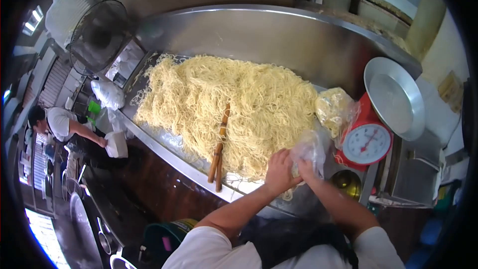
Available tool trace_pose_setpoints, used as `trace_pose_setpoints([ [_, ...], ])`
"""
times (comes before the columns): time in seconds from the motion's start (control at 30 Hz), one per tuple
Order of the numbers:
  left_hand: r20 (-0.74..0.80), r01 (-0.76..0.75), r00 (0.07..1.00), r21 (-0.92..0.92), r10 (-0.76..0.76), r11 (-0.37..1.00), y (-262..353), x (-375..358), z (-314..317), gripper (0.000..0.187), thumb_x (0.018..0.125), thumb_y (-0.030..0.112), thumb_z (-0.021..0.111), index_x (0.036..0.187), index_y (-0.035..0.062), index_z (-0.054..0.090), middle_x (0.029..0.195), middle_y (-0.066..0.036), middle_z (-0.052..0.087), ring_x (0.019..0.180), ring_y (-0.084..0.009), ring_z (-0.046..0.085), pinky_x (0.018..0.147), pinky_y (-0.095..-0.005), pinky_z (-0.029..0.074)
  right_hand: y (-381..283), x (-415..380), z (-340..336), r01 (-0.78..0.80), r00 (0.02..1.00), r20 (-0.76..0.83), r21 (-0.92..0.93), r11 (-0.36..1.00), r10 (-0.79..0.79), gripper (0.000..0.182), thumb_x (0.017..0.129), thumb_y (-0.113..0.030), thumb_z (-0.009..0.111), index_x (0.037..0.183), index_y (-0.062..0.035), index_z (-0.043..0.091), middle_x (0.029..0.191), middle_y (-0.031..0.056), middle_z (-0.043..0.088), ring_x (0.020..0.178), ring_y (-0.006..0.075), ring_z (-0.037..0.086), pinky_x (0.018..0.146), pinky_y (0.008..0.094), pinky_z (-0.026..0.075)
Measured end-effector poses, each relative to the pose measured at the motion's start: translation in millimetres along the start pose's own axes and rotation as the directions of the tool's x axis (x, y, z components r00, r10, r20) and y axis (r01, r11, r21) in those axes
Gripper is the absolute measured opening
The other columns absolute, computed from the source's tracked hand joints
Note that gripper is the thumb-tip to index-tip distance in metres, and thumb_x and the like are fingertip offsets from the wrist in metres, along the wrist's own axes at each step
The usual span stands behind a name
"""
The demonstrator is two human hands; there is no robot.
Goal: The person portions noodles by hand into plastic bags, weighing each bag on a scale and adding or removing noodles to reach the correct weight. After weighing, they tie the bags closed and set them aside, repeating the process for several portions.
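Note:
A big heap of pale yellow noodles (219, 104) covers much of the metal table. At its near right edge my left hand (281, 170) is closed, fingers curled, with some noodles showing between it and the other hand. Just beside it, my right hand (307, 168) grips a clear plastic bag (309, 148), which stands up above the fingers. How much is in this bag is hard to make out. Loose strands hang on the metal below my hands. Behind the bag, to the right, sits a filled bag of noodles (332, 108).
Wooden sticks (219, 154) lie on the noodles and over the table's front rim (186, 166). At right stand a red scale (367, 142) with its metal pan (393, 97) and a brass bowl (346, 183). A fan (99, 35) and another person (64, 127) are at left.

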State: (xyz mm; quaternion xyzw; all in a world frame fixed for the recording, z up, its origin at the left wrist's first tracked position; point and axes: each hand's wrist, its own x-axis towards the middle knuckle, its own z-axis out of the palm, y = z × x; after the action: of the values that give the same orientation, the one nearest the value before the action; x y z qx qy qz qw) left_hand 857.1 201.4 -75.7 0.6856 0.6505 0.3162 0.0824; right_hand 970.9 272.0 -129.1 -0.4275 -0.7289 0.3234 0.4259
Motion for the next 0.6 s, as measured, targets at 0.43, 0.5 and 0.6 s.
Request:
trace_pose_setpoints([
  [0.43,0.235,-0.048,0.971,0.073,0.029,0.996,17.1,12.3,-3.8,0.052,0.082,0.038,0.053,0.125,0.0085,0.054,0.146,-0.013,0.034,0.134,-0.0349,0.031,0.108,-0.06,0.019,-99.8,-20.9,-48.0,-0.466,0.884,0.292,0.496,0.733,0.365,0.021,0.095,-0.023,0.054,0.1,-0.0023,0.059,0.083,0.0066,0.059,0.07,0.0169,0.058,0.063,0.0302,0.046],
  [0.5,0.316,-0.057,0.949,0.134,0.011,0.989,22.6,12.3,-5.5,0.053,0.082,0.036,0.052,0.126,0.0073,0.054,0.147,-0.013,0.034,0.135,-0.0344,0.031,0.109,-0.0592,0.018,-109.8,-13.8,-65.3,-0.658,0.751,0.418,0.542,0.523,0.512,0.022,0.095,-0.025,0.055,0.095,-0.0026,0.059,0.077,0.0036,0.059,0.064,0.0122,0.055,0.057,0.027,0.044],
  [0.6,0.331,-0.117,0.94,0.1,0.078,0.988,23.0,7.5,-0.2,0.056,0.082,0.031,0.051,0.131,0.0045,0.048,0.147,-0.014,0.034,0.136,-0.0335,0.03,0.11,-0.0572,0.017,-120.9,-8.3,-83.2,-0.667,0.739,0.463,0.404,0.626,0.49,0.02,0.09,-0.024,0.062,0.092,-0.0042,0.058,0.078,0.0029,0.058,0.072,0.0116,0.055,0.064,0.028,0.045],
])
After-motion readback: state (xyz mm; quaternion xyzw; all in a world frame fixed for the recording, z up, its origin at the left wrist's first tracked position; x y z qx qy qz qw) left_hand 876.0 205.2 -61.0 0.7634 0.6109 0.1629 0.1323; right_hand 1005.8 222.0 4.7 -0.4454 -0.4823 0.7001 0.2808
